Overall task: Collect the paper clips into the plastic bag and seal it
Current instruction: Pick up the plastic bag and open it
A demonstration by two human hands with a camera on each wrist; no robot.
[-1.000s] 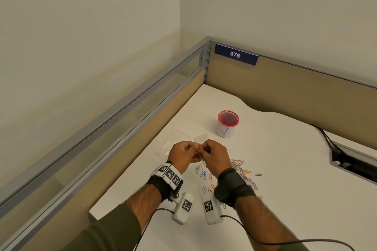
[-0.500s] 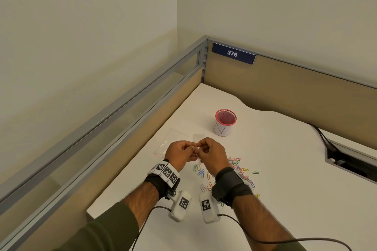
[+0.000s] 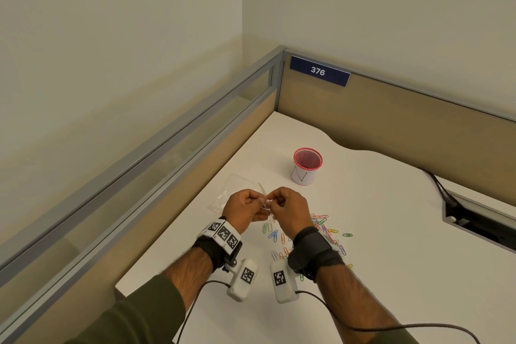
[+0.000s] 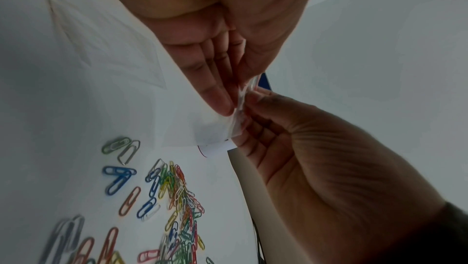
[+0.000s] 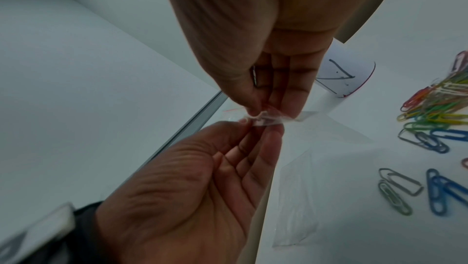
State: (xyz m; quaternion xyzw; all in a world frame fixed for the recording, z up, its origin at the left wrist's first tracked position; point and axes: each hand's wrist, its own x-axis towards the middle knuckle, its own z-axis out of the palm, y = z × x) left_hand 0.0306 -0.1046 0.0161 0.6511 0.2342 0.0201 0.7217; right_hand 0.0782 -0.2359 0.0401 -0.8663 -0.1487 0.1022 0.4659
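A small clear plastic bag (image 3: pixel 265 205) is held just above the white desk (image 3: pixel 391 232), pinched at its mouth by both hands. My left hand (image 3: pixel 258 202) grips one lip and my right hand (image 3: pixel 275 201) the other, fingertips nearly touching. The left wrist view shows the crumpled bag mouth (image 4: pixel 240 98) between my left hand (image 4: pixel 233 106) and the right fingers (image 4: pixel 255 98). In the right wrist view my right hand (image 5: pixel 260 112) pinches the bag mouth (image 5: pixel 266 119), and the bag's body (image 5: pixel 296 198) hangs empty. Coloured paper clips (image 3: pixel 324 229) lie scattered on the desk under and to the right of my right wrist.
A second clear bag (image 3: pixel 230 193) lies flat on the desk beyond my left hand. A pink-rimmed white cup (image 3: pixel 307 166) stands behind the hands. Partition walls (image 3: pixel 391 120) close the desk at left and back. A cable slot (image 3: pixel 480 220) is at the right.
Both hands stay together on the bag mouth in nearly the same spot. The fingers have shifted slightly on the lips. The paper clips have not moved.
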